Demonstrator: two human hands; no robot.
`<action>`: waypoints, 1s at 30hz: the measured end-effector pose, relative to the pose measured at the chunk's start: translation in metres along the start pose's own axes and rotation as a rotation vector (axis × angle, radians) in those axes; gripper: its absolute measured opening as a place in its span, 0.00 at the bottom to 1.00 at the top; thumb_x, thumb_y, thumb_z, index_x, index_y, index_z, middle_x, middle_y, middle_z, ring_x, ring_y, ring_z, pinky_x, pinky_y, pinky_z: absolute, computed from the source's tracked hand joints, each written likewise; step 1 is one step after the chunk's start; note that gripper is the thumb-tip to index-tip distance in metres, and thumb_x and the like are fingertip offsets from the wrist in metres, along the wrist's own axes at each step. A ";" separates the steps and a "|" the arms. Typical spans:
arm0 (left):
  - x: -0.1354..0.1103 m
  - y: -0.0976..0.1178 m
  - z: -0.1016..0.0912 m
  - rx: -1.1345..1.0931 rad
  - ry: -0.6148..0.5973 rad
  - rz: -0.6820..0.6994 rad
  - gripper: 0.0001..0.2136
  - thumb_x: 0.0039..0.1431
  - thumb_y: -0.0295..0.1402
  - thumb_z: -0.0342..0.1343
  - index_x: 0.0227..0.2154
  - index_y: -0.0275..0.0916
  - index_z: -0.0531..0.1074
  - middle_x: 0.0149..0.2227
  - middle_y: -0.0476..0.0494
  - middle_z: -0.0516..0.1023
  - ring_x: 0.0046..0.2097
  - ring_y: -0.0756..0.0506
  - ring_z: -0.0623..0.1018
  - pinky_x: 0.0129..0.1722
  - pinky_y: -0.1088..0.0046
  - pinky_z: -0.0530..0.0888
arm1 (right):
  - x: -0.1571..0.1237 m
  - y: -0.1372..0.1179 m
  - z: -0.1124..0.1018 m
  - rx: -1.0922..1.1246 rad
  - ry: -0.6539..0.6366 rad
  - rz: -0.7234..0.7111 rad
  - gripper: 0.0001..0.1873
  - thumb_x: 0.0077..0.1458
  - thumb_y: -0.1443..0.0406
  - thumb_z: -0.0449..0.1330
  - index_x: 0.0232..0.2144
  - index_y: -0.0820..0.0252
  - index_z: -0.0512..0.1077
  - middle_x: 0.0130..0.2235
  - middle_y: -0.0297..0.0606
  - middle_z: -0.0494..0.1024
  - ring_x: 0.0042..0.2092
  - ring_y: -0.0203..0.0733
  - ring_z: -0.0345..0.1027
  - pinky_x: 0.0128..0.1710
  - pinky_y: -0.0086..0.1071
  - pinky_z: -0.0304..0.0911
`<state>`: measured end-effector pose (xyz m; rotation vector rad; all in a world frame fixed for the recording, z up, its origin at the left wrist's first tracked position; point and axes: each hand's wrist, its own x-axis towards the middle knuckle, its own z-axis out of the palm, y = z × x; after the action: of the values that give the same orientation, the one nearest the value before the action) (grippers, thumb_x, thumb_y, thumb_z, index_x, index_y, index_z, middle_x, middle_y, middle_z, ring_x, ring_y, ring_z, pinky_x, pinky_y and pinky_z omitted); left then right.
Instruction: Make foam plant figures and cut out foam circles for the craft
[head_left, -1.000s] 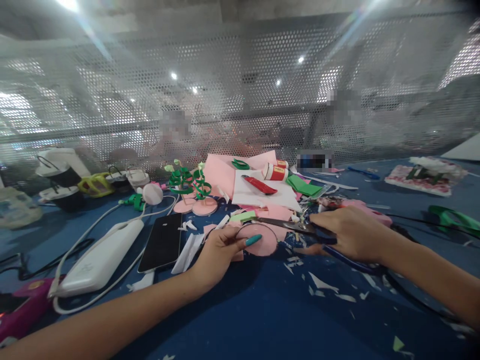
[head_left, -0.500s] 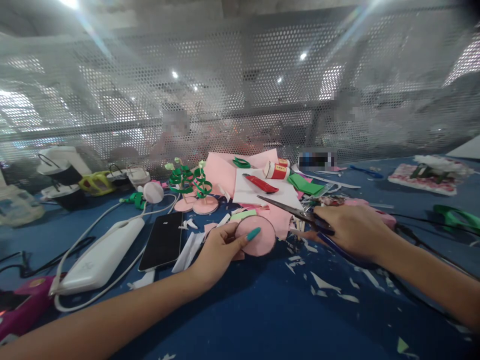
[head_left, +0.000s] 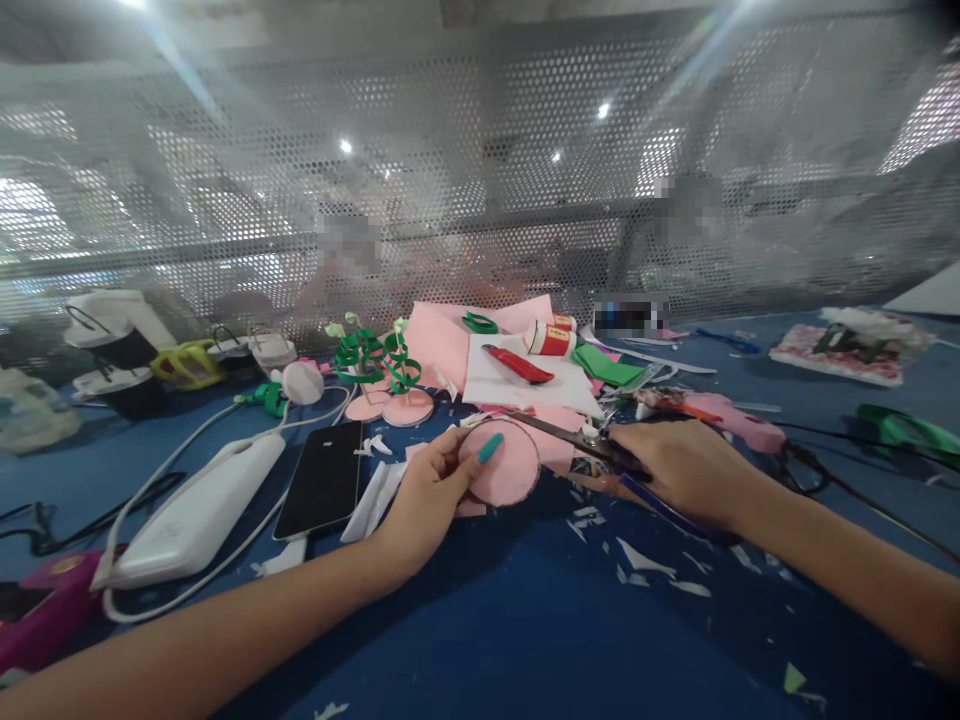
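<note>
My left hand (head_left: 427, 495) pinches a round pink foam disc (head_left: 504, 468) with a dark drawn rim, thumb on its face, just above the blue table (head_left: 480, 620). My right hand (head_left: 671, 465) grips blue-handled scissors (head_left: 581, 440). The blades point left and meet the disc's upper right edge. Pink foam sheets (head_left: 442, 340) and white paper (head_left: 517, 385) lie just behind the disc.
A black phone (head_left: 321, 480) and a white power bank (head_left: 191, 520) with cables lie to the left. Green ribbon curls on pink bases (head_left: 382, 375), a red cutter (head_left: 517, 365), a glue bottle (head_left: 551, 340) and paper scraps lie about. A perforated metal screen (head_left: 480, 180) stands behind; people sit beyond it.
The disc and my left hand shifted slightly left and up. The scissors lifted away, then came back down against the disc's upper edge.
</note>
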<state>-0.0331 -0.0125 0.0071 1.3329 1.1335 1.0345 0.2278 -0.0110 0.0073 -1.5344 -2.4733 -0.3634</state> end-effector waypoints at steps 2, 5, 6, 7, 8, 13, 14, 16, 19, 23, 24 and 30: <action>0.000 0.000 0.000 0.011 0.027 0.005 0.18 0.53 0.44 0.59 0.45 0.44 0.70 0.36 0.49 0.76 0.31 0.50 0.77 0.25 0.77 0.78 | 0.000 0.000 0.002 0.023 0.006 -0.021 0.23 0.58 0.47 0.47 0.25 0.58 0.65 0.27 0.43 0.78 0.26 0.46 0.71 0.24 0.32 0.45; 0.000 0.000 -0.001 0.014 0.035 0.021 0.18 0.57 0.44 0.54 0.48 0.43 0.66 0.36 0.48 0.75 0.24 0.52 0.75 0.22 0.75 0.77 | -0.001 -0.001 0.002 0.047 -0.019 -0.032 0.23 0.59 0.49 0.47 0.27 0.60 0.66 0.29 0.45 0.79 0.29 0.49 0.73 0.25 0.32 0.45; 0.000 -0.001 -0.001 0.013 0.023 0.028 0.19 0.57 0.44 0.54 0.48 0.42 0.65 0.35 0.48 0.75 0.20 0.53 0.73 0.20 0.74 0.76 | -0.001 -0.002 0.003 0.055 -0.036 -0.029 0.22 0.59 0.49 0.46 0.28 0.60 0.67 0.30 0.46 0.79 0.30 0.50 0.74 0.25 0.33 0.45; 0.001 -0.002 -0.002 0.010 0.006 0.037 0.19 0.57 0.43 0.54 0.49 0.41 0.63 0.35 0.48 0.74 0.17 0.54 0.72 0.17 0.74 0.75 | -0.001 -0.002 0.002 0.064 -0.054 -0.022 0.22 0.60 0.50 0.46 0.28 0.60 0.67 0.30 0.46 0.79 0.31 0.51 0.74 0.25 0.33 0.45; 0.002 -0.003 -0.002 0.006 -0.009 0.046 0.20 0.56 0.42 0.55 0.49 0.40 0.62 0.35 0.48 0.74 0.16 0.54 0.71 0.16 0.74 0.74 | 0.000 -0.003 0.002 0.072 -0.070 -0.013 0.22 0.60 0.50 0.46 0.28 0.60 0.66 0.31 0.47 0.79 0.32 0.52 0.74 0.25 0.33 0.45; 0.007 -0.008 -0.004 0.022 -0.031 0.078 0.24 0.49 0.36 0.63 0.47 0.39 0.62 0.34 0.49 0.73 0.18 0.54 0.72 0.13 0.80 0.69 | 0.001 -0.004 0.003 0.085 -0.097 0.044 0.23 0.59 0.48 0.46 0.27 0.59 0.65 0.31 0.47 0.79 0.33 0.54 0.74 0.25 0.33 0.46; 0.007 -0.009 -0.005 0.031 -0.031 0.071 0.24 0.48 0.36 0.63 0.47 0.39 0.63 0.32 0.51 0.73 0.18 0.55 0.71 0.14 0.81 0.69 | 0.001 -0.004 0.003 0.085 -0.086 0.055 0.23 0.59 0.47 0.45 0.27 0.58 0.64 0.30 0.46 0.78 0.32 0.54 0.74 0.25 0.33 0.46; 0.008 -0.009 -0.006 0.036 -0.018 0.046 0.24 0.48 0.36 0.64 0.48 0.41 0.65 0.30 0.52 0.73 0.19 0.56 0.71 0.16 0.82 0.69 | 0.001 -0.005 0.002 0.088 -0.064 0.074 0.23 0.59 0.47 0.44 0.25 0.57 0.64 0.29 0.45 0.78 0.31 0.53 0.73 0.25 0.33 0.46; 0.007 -0.009 -0.006 0.019 0.002 0.032 0.25 0.47 0.39 0.65 0.50 0.45 0.68 0.33 0.51 0.74 0.23 0.55 0.73 0.19 0.81 0.70 | 0.000 -0.007 0.000 0.098 -0.073 0.093 0.23 0.58 0.47 0.44 0.25 0.57 0.63 0.29 0.44 0.78 0.32 0.53 0.73 0.26 0.33 0.47; 0.008 -0.009 -0.005 -0.023 0.003 0.063 0.28 0.48 0.40 0.64 0.54 0.47 0.66 0.37 0.49 0.75 0.28 0.53 0.74 0.24 0.80 0.72 | 0.000 -0.009 -0.001 0.104 -0.082 0.115 0.23 0.58 0.47 0.43 0.25 0.56 0.63 0.29 0.44 0.78 0.32 0.54 0.74 0.26 0.33 0.48; 0.009 -0.010 -0.005 -0.036 0.007 0.074 0.30 0.47 0.39 0.65 0.55 0.47 0.65 0.37 0.49 0.75 0.29 0.53 0.74 0.25 0.80 0.72 | 0.001 -0.008 -0.001 0.102 -0.071 0.119 0.23 0.58 0.47 0.43 0.25 0.56 0.63 0.29 0.44 0.78 0.32 0.54 0.74 0.26 0.33 0.48; 0.012 -0.012 -0.005 -0.049 0.021 0.109 0.18 0.45 0.36 0.67 0.38 0.37 0.72 0.36 0.46 0.76 0.35 0.52 0.73 0.30 0.81 0.71 | 0.000 -0.008 0.002 0.103 -0.049 0.109 0.22 0.58 0.48 0.43 0.25 0.57 0.63 0.30 0.45 0.78 0.33 0.54 0.74 0.26 0.33 0.50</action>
<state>-0.0365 -0.0002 -0.0051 1.3600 1.0536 1.1507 0.2207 -0.0135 0.0051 -1.6450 -2.3912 -0.1787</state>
